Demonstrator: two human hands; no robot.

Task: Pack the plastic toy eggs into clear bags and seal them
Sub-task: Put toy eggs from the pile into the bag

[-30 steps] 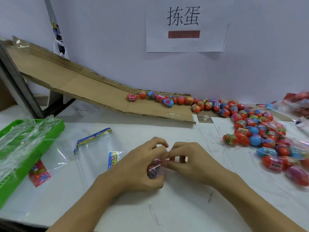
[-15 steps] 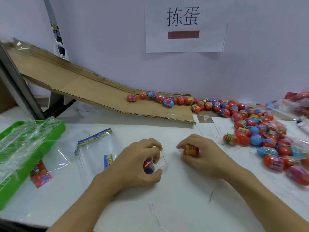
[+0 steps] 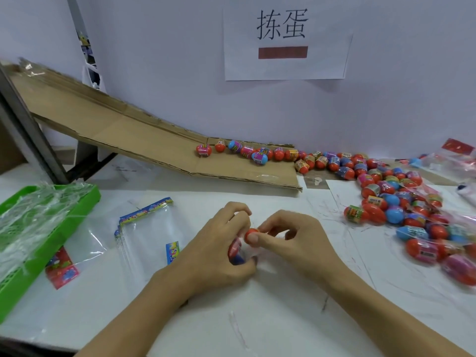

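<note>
Two hands meet at the table's near centre: my left hand (image 3: pixel 219 249) grips a bagged red-and-blue egg (image 3: pixel 235 251); my right hand (image 3: pixel 291 239) pinches a red egg (image 3: pixel 251 233) just beside it. Loose eggs (image 3: pixel 401 202) lie far right.

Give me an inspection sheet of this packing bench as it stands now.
Surface: white table, scuffed with marks.
Job's things: loose toy eggs heaped at right; more along the cardboard ramp; empty clear bags stacked left of the hands.
Clutter: green basket holding crumpled plastic; filled bags at far right.
Grippers: left hand grips a clear bag with an egg inside; right hand pinches a red egg at its mouth.
Cables: nothing seen.
Surroundings: white wall with a paper sign.
</note>
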